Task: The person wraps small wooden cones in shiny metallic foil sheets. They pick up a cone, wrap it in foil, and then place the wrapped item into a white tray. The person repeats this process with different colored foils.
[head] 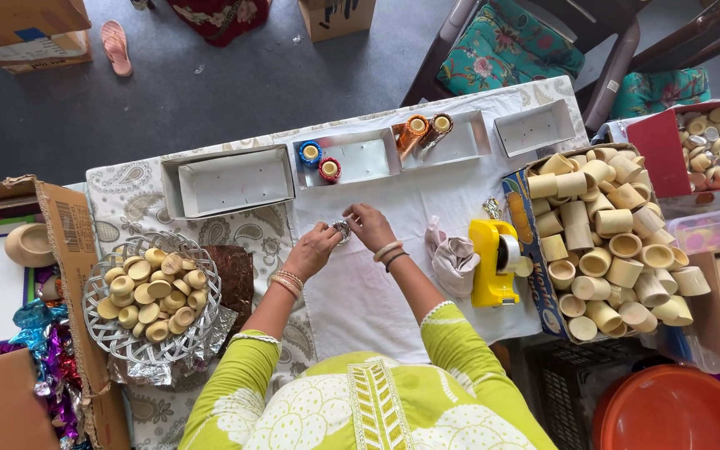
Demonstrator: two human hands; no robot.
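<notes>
Working at the middle of the table, the left hand and the right hand meet over a small silvery piece, probably a cup wrapped in foil, though it is too small to tell for sure. Both hands are closed around it from either side, fingertips pinching it just above the white cloth.

Behind the hands stand four white trays; one holds a blue and a red wrapped cup, the next two orange ones. A silver basket of plain round lids sits to the left, a box of bare cups to the right, with a yellow tape dispenser and a crumpled cloth between.

The foil looks thin, so a hard pinch could tear or crease it. The piece is held only at the fingertips; a slip could drop it, and it could roll toward the table's edge.
</notes>
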